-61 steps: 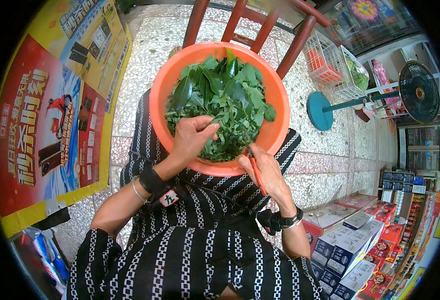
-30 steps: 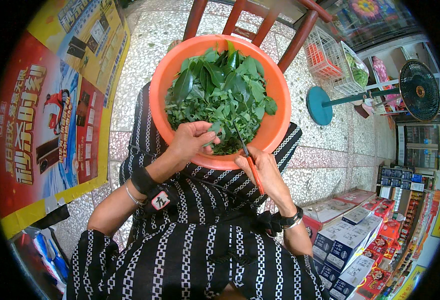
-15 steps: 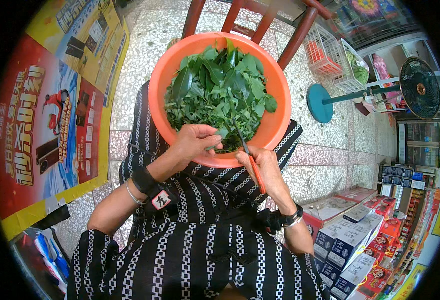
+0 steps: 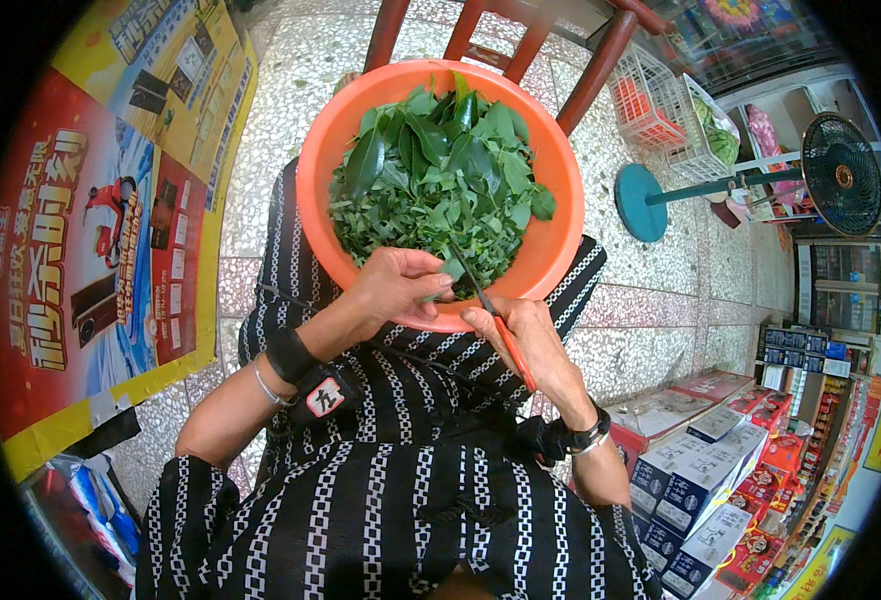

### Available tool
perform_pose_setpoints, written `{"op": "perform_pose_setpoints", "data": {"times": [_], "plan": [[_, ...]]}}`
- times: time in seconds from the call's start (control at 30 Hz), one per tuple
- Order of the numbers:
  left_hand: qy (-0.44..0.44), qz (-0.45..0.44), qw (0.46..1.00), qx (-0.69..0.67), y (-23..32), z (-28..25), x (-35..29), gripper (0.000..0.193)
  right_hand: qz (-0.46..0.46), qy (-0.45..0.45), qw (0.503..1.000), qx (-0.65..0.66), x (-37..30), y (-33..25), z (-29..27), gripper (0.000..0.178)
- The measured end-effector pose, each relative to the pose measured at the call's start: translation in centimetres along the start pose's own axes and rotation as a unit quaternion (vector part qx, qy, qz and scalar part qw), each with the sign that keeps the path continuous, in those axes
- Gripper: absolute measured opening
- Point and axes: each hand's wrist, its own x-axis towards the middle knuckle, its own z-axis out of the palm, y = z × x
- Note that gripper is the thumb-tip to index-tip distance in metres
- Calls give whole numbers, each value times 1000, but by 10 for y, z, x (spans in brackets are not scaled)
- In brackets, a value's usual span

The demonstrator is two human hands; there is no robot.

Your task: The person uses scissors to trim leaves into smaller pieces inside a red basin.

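An orange plastic basin (image 4: 561,200) rests on my lap, holding a heap of green leaves (image 4: 451,160). Large whole leaves lie toward its far side, and smaller cut pieces toward the near side. Over the near rim, my left hand (image 4: 401,285) pinches a green leaf (image 4: 452,268) between thumb and fingers. Just right of it, my right hand (image 4: 526,335) grips a pair of scissors (image 4: 506,335) with orange handles. Their dark blades point up and left, beside the held leaf and above the cut pieces. Part of the handles is hidden by my fingers.
A red wooden chair (image 4: 536,45) stands beyond the basin. To the right are a fan (image 4: 841,175) on a green round base, white baskets (image 4: 651,95) and stacked boxes (image 4: 696,480). A large printed poster board (image 4: 111,230) lines the left side. The floor is speckled (image 4: 641,290).
My left hand and the leaf have shifted slightly right, nearer the scissors. The scissor blades now tilt further left. The basin stays nearly where it was.
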Motion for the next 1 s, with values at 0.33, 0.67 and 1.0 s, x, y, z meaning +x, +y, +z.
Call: {"op": "perform_pose_setpoints", "data": {"times": [0.33, 0.67, 1.0], "plan": [[26, 48, 996, -69, -3, -3, 4, 18, -68, 37, 995, -66, -4, 14, 2, 50], [44, 7, 998, -53, 0, -3, 1, 23, -17, 58, 998, 2, -1, 4, 0, 43], [28, 36, 996, -82, -2, 2, 3, 23, -62, 24, 993, -94, -7, 16, 4, 41]]}}
